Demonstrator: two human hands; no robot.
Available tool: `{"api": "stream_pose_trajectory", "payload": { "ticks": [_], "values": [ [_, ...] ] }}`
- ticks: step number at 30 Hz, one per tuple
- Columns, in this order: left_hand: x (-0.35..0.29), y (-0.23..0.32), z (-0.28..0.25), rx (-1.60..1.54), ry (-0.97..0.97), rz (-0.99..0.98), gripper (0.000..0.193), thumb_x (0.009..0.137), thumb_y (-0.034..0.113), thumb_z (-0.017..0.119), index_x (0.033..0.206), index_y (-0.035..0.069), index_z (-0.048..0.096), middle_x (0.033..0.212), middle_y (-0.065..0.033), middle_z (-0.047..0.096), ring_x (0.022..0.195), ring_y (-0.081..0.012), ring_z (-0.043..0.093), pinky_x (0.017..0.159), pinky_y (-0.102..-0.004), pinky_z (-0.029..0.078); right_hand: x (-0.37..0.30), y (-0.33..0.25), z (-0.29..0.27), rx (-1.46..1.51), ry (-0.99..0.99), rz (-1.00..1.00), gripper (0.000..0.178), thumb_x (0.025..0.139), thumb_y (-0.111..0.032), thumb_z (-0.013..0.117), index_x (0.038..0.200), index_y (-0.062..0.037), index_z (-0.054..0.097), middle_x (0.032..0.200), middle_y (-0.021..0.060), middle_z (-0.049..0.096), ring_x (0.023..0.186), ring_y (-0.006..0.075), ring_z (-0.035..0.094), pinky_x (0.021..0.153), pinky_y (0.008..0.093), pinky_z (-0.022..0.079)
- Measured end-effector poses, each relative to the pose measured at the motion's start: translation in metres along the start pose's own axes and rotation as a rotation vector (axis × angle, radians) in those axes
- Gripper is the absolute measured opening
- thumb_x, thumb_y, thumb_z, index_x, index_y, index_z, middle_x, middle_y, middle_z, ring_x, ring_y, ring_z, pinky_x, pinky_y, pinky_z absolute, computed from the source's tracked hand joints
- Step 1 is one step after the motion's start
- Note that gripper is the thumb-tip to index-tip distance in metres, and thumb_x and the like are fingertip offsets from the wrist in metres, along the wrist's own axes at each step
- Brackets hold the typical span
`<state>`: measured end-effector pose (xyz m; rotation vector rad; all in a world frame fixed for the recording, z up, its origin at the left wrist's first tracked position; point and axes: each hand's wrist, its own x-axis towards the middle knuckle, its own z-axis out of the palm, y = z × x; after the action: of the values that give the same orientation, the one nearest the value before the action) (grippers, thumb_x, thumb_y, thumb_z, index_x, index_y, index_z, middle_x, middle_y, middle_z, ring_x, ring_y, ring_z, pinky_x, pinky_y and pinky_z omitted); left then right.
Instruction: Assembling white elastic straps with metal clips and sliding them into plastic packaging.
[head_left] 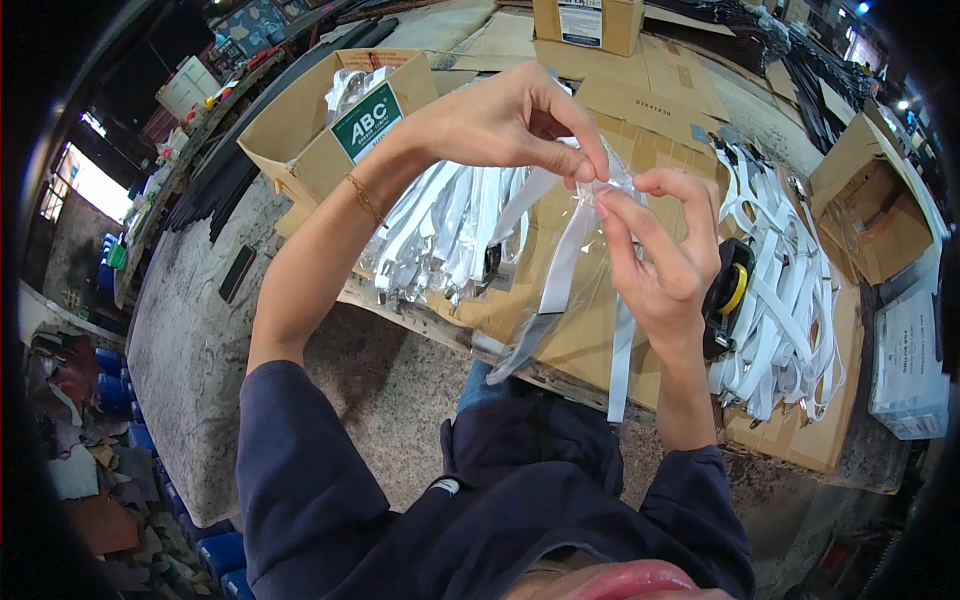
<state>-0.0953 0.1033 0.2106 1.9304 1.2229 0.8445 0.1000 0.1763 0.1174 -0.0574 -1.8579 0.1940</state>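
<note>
- Left head-worn fisheye looks down, near the left hand [490, 120] and right hand [672, 262].
- It faces across the table [585, 350] from its near edge.
- Far corners seem distorted.

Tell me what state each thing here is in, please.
Left hand: pinching clear plastic
Right hand: pinching it too
White strap: hanging below the fingertips
Left strap pile: in clear plastic
Right strap pile: loose, jumbled
Upper-left carton: open, packets inside
Right carton: open
Dark phone-like slab: lying flat
Black-and-yellow object: upright or lying, unclear
</note>
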Motion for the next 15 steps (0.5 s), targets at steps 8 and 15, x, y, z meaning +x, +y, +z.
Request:
{"api": "stream_pose_trajectory", "payload": {
  "ticks": [8,15],
  "values": [
    [-0.024,0.002,0.012,0.103,0.053,-0.054,0.012,0.078,-0.001,0.068,0.090,-0.003,0.071,0.083,-0.0069,0.067,0.080,-0.0124,0.061,0.076,-0.0247,0.049,-0.016,0.005,-0.005,0.436,-0.081,0.265,0.026,0.075,0.000,0.072,0.100,-0.0036,0.066,0.101,0.0089,0.059,0.090,0.0225,0.057,0.079,0.0320,0.047],
    [-0.067,0.005,0.037,0.106,0.121,-0.295,0.008,0.072,-0.006,0.064,0.079,-0.002,0.067,0.079,-0.0058,0.066,0.076,-0.0121,0.062,0.073,-0.0238,0.049,-0.082,0.014,-0.058,0.584,0.015,0.802,0.019,0.090,-0.003,0.062,0.107,0.0020,0.060,0.095,0.0019,0.061,0.086,0.0082,0.055,0.077,0.0210,0.044]
  ]
}}
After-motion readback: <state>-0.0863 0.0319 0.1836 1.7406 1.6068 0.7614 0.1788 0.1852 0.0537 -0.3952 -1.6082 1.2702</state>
